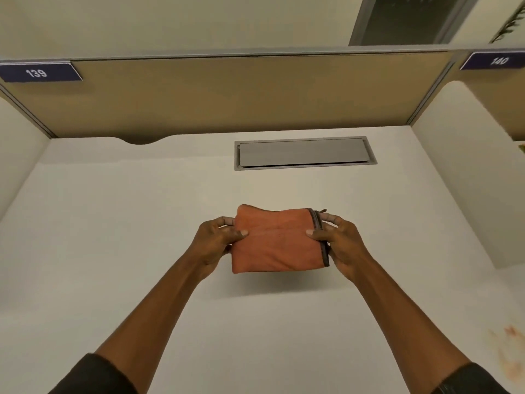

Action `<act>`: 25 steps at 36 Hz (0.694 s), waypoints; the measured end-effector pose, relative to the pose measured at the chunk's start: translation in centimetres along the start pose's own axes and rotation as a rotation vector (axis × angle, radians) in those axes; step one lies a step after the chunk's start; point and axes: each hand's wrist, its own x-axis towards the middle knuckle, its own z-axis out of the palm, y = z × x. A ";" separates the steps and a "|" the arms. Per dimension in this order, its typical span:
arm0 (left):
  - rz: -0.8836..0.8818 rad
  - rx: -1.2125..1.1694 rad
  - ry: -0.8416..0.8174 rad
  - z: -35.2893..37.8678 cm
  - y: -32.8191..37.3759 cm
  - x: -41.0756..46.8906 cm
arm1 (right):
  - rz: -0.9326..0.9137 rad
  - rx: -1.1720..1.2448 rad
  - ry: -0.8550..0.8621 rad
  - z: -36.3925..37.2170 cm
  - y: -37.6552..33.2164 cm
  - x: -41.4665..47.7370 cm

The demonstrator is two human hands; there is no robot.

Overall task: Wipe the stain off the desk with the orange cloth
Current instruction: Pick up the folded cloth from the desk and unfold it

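Counter (113,251) of pale white is seen bounded by tan partition panels (227,95), a grey cable hatch (304,152) set near its back. A folded orange cloth (277,241) is held above it, each grip closed on one end, left hand (216,244) and right hand (338,245). A reddish stain (511,351) is visible at the counter's near right edge.

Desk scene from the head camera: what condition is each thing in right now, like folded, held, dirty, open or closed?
orange cloth: folded, held up above the desk.
left hand: gripping the cloth's left edge.
right hand: gripping the cloth's right, dark-trimmed edge.
stain: reddish smear at the near right, not yet wiped.
desk: white, otherwise clean-looking.
cable hatch: lid closed.
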 end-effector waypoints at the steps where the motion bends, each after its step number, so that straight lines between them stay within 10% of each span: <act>1: 0.004 0.008 -0.010 0.6 -0.1 -0.5 | -0.016 -0.008 0.006 -0.6 0.0 -0.5; 25: 0.291 0.160 -0.053 11.9 -0.8 -10.3 | -0.629 -0.316 -0.069 -14.5 -1.6 -9.9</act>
